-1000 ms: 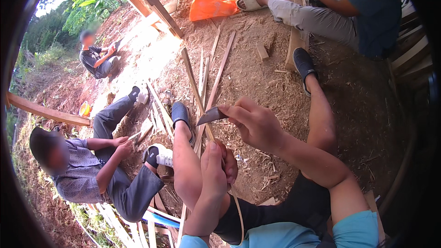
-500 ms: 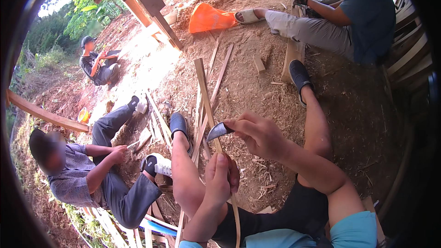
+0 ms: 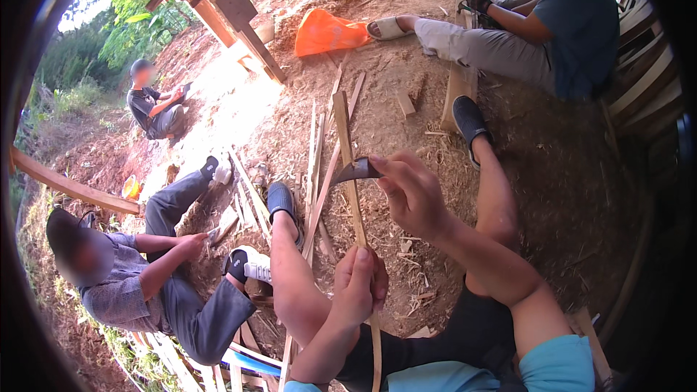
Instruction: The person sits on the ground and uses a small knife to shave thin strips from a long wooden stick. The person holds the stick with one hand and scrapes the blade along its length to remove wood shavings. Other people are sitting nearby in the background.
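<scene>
A long thin wooden strip [image 3: 343,125] stands slanted before me, its upper end pointing away and its lower end running down past my lap. My left hand [image 3: 357,284] is wrapped round it at mid-length, thumb on top. Above that grip, my right hand [image 3: 412,192] pinches a short dark knife [image 3: 359,169] between thumb and fingers. The blade lies across the strip, touching it or very close, with its tip reaching out to the left. The knife's handle is mostly hidden by my fingers.
Wood strips [image 3: 319,167] and shavings lie on the dirt between my feet. A person [image 3: 138,276] sits close on the left, another [image 3: 573,29] at the far right. An orange sack [image 3: 327,33] lies ahead beside a timber frame [image 3: 247,29]. A wood block [image 3: 406,103] lies beyond.
My right hand and the knife have moved farther up the strip, away from my left hand. The strip's upper end has swung right, and my left hand has shifted slightly right with it.
</scene>
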Demonstrator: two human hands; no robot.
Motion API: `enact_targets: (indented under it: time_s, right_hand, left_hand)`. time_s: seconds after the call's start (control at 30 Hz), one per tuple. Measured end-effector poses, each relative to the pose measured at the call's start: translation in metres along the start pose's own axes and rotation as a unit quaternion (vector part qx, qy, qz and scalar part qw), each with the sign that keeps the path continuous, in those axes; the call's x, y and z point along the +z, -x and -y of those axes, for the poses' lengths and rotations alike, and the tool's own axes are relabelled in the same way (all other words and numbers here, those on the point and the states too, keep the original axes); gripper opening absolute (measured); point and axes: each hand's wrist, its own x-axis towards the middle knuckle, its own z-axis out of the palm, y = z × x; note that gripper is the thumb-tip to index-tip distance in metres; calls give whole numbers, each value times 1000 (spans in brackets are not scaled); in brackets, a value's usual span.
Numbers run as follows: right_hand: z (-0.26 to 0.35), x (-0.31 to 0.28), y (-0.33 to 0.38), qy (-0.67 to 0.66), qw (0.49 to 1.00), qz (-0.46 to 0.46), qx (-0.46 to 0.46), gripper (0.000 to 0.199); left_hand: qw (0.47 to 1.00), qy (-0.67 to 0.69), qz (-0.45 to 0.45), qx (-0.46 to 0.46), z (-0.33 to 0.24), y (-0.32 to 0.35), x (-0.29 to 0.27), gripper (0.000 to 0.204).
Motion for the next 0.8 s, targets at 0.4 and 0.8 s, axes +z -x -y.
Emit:
enact_targets:
  time_s: [0.4, 0.8]
  right_hand:
    - [-19, -11, 7, -223, 955, -78, 177, 35]
    - [1, -16, -8, -384, 858, -24, 340, 38]
  left_hand:
    - [998, -52, 1, -41, -1, -2, -19, 36]
    - [986, -164, -27, -25, 8, -4, -8, 24]
